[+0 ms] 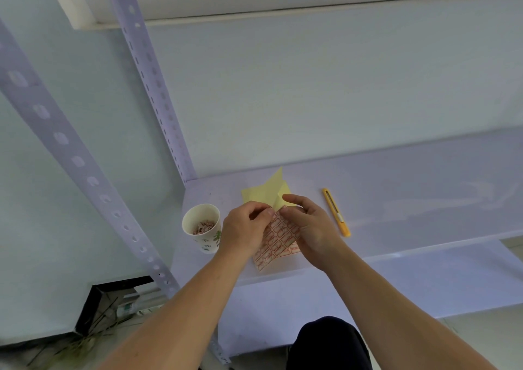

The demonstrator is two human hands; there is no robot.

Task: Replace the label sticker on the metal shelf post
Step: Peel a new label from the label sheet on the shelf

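Note:
A sheet of red-bordered label stickers (278,239) on yellow backing lies at the front of the shelf board (396,199). Its far end is folded up, showing the plain yellow backing (264,194). My left hand (244,232) pinches the sheet's upper left edge with thumb and fingers. My right hand (310,226) holds the sheet's right side, fingertips at the fold. The perforated metal shelf post (70,154) runs diagonally at the left; a second post (152,86) stands behind it. No label shows on either post.
A paper cup (202,229) with peeled sticker scraps stands left of my hands. A yellow utility knife (336,212) lies to the right on the shelf. A lower shelf board (368,299) is below, with a dark trouser knee (328,344) at the bottom.

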